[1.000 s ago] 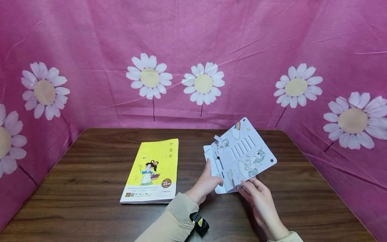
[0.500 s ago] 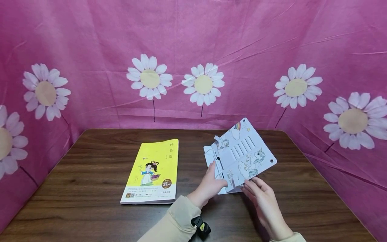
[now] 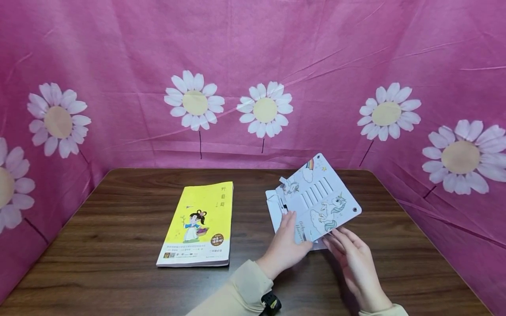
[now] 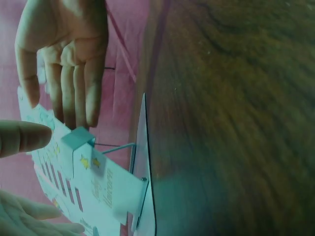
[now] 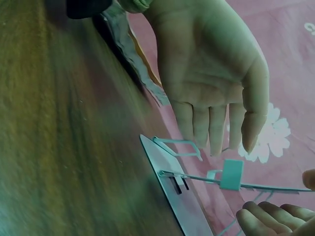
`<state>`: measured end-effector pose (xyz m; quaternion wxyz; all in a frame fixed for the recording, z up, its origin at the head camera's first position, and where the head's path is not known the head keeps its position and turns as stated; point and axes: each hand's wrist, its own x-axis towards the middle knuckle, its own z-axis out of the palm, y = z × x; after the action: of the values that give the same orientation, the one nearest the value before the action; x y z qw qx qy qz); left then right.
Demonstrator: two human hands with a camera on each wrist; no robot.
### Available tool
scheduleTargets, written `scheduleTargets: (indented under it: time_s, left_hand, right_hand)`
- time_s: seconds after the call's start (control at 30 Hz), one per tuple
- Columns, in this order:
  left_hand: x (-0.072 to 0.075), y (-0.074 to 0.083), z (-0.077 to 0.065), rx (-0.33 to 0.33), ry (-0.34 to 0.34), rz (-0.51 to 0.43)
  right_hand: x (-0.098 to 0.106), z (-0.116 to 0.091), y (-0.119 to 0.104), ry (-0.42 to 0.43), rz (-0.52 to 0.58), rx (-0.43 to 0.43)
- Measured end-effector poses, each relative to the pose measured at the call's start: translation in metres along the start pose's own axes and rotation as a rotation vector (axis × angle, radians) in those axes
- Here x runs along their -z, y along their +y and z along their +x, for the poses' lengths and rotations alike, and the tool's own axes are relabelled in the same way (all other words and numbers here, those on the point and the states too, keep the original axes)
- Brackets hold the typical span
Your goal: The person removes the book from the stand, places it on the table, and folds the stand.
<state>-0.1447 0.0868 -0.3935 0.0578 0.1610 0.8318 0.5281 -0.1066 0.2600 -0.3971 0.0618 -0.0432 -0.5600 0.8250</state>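
On a brown wood-grain table (image 3: 99, 245), right of centre, we find a white stand (image 3: 312, 204) printed with unicorns and a rainbow; its panel leans back at an angle from a flat base plate (image 5: 189, 211), which rests on the wood. Our left hand (image 3: 283, 248) is at the panel's near left side, fingers straight and thumb spread well away from them, pinching nothing; our right hand (image 3: 357, 263) is at the lower right corner, thumb on the printed side and fingers behind, so the panel's edge runs between them; whether they actually squeeze it, we cannot tell. To the left, well apart, lies a yellow book (image 3: 197, 224); a pink cloth with white daisies hangs behind.

By its thin, straight edges we judge the stand to be coated sheet metal, stiff and fairly light; the smooth face may slip under dry fingertips; the joint at the base probably swings, so the panel could drop if left unsupported. We would take it by the plain side edges, thumb in front and fingers behind, with the other hand steadying the base; the small clip (image 5: 231, 174) and thin wire loop (image 5: 177, 141) look easily bent, poor handles.
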Motion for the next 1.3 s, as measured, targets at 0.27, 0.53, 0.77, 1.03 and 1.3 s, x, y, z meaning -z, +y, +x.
scheduleTargets:
  time_s: [0.27,0.53,0.77,1.03,1.3]
  left_hand:
    - [-0.011,0.004,0.003,-0.05,0.017,0.178]
    - [-0.014,0.012,0.009,-0.036,-0.015,0.357]
    - [-0.022,0.015,0.014,-0.04,0.025,0.502]
    - [-0.027,0.019,0.014,-0.094,0.058,0.563]
    - [-0.026,0.02,0.012,-0.037,0.05,0.467]
  right_hand:
    - [0.012,0.002,-0.005,-0.101,0.164,0.076]
    - [0.017,0.004,-0.007,-0.065,0.168,0.075]
    - [0.02,0.005,-0.005,-0.046,0.166,0.038]
    - [0.021,0.005,-0.003,-0.033,0.165,0.005]
    - [0.019,0.003,-0.003,-0.063,0.164,0.02]
